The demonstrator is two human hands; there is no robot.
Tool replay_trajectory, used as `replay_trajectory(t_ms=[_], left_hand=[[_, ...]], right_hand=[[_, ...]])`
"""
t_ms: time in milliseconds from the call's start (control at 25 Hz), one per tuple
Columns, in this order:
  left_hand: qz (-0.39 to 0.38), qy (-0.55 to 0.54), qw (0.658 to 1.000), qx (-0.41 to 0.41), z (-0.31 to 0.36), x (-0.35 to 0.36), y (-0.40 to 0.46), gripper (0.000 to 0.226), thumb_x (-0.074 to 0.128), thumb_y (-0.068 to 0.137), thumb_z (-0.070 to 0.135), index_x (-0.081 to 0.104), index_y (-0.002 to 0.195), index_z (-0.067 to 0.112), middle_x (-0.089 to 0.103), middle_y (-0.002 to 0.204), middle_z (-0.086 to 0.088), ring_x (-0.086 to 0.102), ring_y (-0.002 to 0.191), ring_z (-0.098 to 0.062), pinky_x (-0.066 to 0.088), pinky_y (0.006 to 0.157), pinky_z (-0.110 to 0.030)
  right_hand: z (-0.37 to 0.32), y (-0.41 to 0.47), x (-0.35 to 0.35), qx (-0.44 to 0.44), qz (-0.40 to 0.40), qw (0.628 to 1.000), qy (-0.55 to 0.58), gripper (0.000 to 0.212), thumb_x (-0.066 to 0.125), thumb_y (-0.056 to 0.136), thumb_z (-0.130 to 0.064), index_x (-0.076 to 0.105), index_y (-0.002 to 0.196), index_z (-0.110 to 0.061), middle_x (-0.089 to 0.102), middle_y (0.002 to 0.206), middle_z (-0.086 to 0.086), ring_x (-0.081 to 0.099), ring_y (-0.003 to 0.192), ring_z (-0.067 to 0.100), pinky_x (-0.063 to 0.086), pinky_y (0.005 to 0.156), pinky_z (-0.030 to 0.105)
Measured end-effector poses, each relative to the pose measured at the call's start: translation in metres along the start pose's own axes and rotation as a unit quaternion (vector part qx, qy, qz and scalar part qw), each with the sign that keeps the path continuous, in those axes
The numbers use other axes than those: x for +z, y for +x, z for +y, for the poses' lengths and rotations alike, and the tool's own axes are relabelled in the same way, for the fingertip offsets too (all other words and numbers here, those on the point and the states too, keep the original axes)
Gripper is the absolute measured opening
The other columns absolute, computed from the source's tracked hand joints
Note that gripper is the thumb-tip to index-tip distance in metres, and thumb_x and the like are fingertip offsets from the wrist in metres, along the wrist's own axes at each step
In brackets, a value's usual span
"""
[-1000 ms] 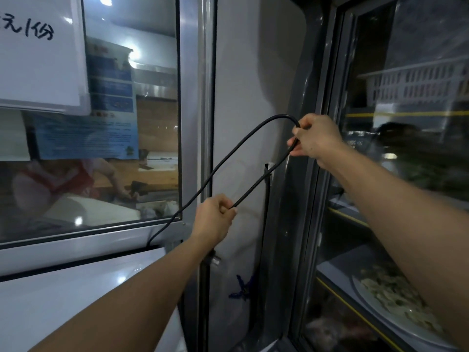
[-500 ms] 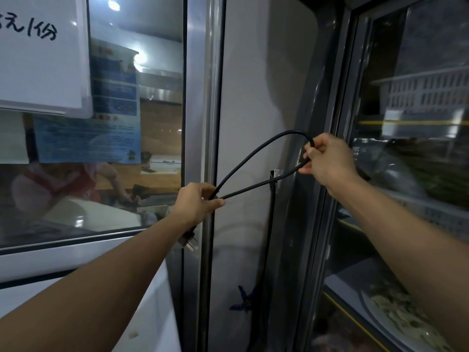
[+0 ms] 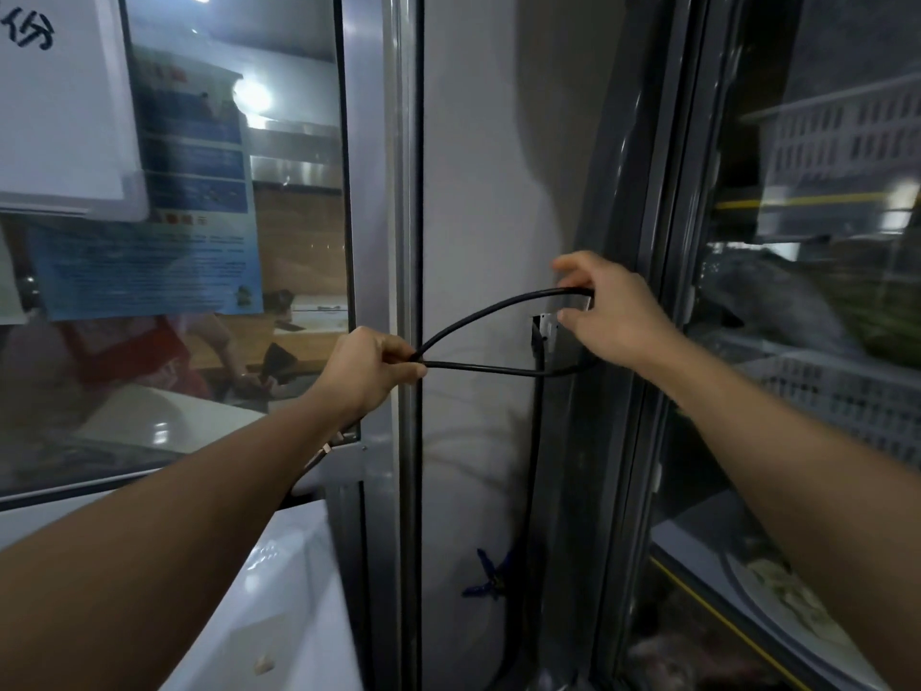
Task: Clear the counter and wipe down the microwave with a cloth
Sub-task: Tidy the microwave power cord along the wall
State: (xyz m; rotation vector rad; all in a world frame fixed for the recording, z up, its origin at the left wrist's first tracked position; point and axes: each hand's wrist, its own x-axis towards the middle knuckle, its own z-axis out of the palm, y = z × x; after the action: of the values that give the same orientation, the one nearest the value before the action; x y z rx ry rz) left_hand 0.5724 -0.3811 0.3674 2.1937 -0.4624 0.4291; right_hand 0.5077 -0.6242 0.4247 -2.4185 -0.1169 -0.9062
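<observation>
A black power cord (image 3: 491, 307) is folded into a flat loop between my hands, in front of a grey wall panel. My left hand (image 3: 371, 369) pinches both strands together at the loop's left end. Metal plug prongs (image 3: 326, 447) poke out below my left wrist. My right hand (image 3: 610, 311) holds the bend of the loop at its right end, thumb and fingers curled round the cord. A white glossy appliance top (image 3: 294, 581) shows under my left forearm. No cloth is in view.
A glass window (image 3: 209, 271) with a white sign (image 3: 65, 107) and blue notices fills the left. A metal frame post (image 3: 398, 241) stands in the middle. A glass-door fridge (image 3: 807, 341) with baskets and a plate of food is on the right. Another black cable (image 3: 536, 441) runs down the wall.
Both hands have drawn closer together and the loop of cord has shrunk and flattened. My right hand came down and my left hand rose. The view has shifted nearer the wall.
</observation>
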Motion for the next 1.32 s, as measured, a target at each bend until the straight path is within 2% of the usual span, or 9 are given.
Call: replay_trajectory(t_ms=[80,240,440,560,760,920,1080,1200,1320], left_hand=[[-0.012,0.016,1.0,0.011,0.001,0.0,0.001,0.015,0.071,0.081,0.018,0.073,0.094,0.012,0.071,0.08,-0.001,0.058,0.062,-0.001,0.044,0.058,-0.013],[-0.032,0.033,0.999,0.024,0.001,0.001,0.005,0.018,0.069,0.082,0.019,0.073,0.098,0.012,0.072,0.09,-0.005,0.066,0.082,-0.015,0.052,0.076,-0.025],[-0.062,0.042,0.997,0.001,-0.026,0.009,0.01,0.015,0.07,0.082,0.02,0.073,0.095,0.014,0.071,0.086,-0.003,0.063,0.079,-0.014,0.05,0.071,-0.023],[-0.092,0.067,0.993,-0.028,-0.055,0.014,0.011,0.014,0.068,0.084,0.023,0.073,0.094,0.014,0.07,0.085,-0.005,0.062,0.077,-0.017,0.053,0.074,-0.031],[-0.103,0.06,0.991,-0.067,-0.089,0.009,0.014,0.014,0.066,0.086,0.022,0.072,0.092,0.011,0.071,0.09,-0.01,0.064,0.082,-0.021,0.053,0.08,-0.033],[-0.108,0.09,0.989,-0.05,-0.094,0.003,0.023,0.01,0.066,0.086,0.022,0.072,0.087,0.015,0.071,0.088,-0.006,0.063,0.08,-0.017,0.05,0.077,-0.028],[-0.107,0.102,0.988,-0.041,-0.101,0.005,0.026,0.01,0.067,0.085,0.023,0.072,0.088,0.015,0.071,0.088,-0.005,0.064,0.082,-0.018,0.05,0.073,-0.028],[-0.111,0.118,0.985,-0.066,-0.117,0.006,0.025,0.009,0.068,0.084,0.023,0.073,0.088,0.016,0.071,0.085,-0.003,0.064,0.08,-0.017,0.051,0.073,-0.027],[-0.128,0.124,0.98,-0.085,-0.134,0.006,0.021,0.015,0.069,0.083,0.02,0.068,0.069,0.023,0.065,0.071,0.004,0.058,0.069,-0.013,0.046,0.064,-0.025]], right_hand=[[-0.008,0.003,0.018,-0.047,-0.033,0.997,-0.05,0.046,0.067,0.084,-0.016,0.054,0.128,-0.023,0.062,0.12,0.0,0.057,0.111,0.017,0.043,0.1,0.033],[-0.021,0.007,0.058,-0.125,-0.074,0.984,-0.099,0.024,0.061,0.089,-0.022,0.065,0.113,-0.021,0.069,0.106,0.004,0.061,0.102,0.023,0.044,0.096,0.04],[-0.002,0.01,0.069,-0.082,-0.04,0.996,-0.01,0.015,0.057,0.092,-0.015,0.068,0.101,-0.012,0.068,0.1,0.006,0.059,0.09,0.018,0.04,0.074,0.025],[0.012,0.009,0.076,-0.07,-0.018,0.997,-0.009,0.015,0.054,0.094,-0.012,0.066,0.102,-0.007,0.066,0.1,0.01,0.055,0.086,0.017,0.036,0.071,0.023],[0.029,0.011,0.1,-0.045,0.006,0.997,-0.068,0.019,0.046,0.096,-0.011,0.06,0.108,-0.007,0.057,0.111,0.016,0.055,0.1,0.029,0.043,0.085,0.034],[0.013,0.007,0.146,-0.157,-0.06,0.96,-0.222,0.036,0.051,0.089,-0.013,0.051,0.125,-0.014,0.053,0.12,0.011,0.047,0.113,0.03,0.031,0.098,0.039],[-0.008,0.009,0.192,-0.196,-0.124,0.955,-0.185,0.02,0.046,0.094,-0.01,0.061,0.106,-0.016,0.059,0.1,0.006,0.054,0.096,0.025,0.031,0.081,0.033],[0.005,0.012,0.201,-0.134,-0.122,0.981,-0.063,0.018,0.046,0.096,-0.014,0.064,0.097,-0.012,0.056,0.086,0.002,0.053,0.081,0.02,0.038,0.075,0.032],[0.027,0.004,0.212,-0.088,-0.126,0.988,-0.006,0.015,0.047,0.096,-0.013,0.058,0.086,-0.016,0.052,0.081,-0.002,0.048,0.071,0.014,0.035,0.063,0.029]])
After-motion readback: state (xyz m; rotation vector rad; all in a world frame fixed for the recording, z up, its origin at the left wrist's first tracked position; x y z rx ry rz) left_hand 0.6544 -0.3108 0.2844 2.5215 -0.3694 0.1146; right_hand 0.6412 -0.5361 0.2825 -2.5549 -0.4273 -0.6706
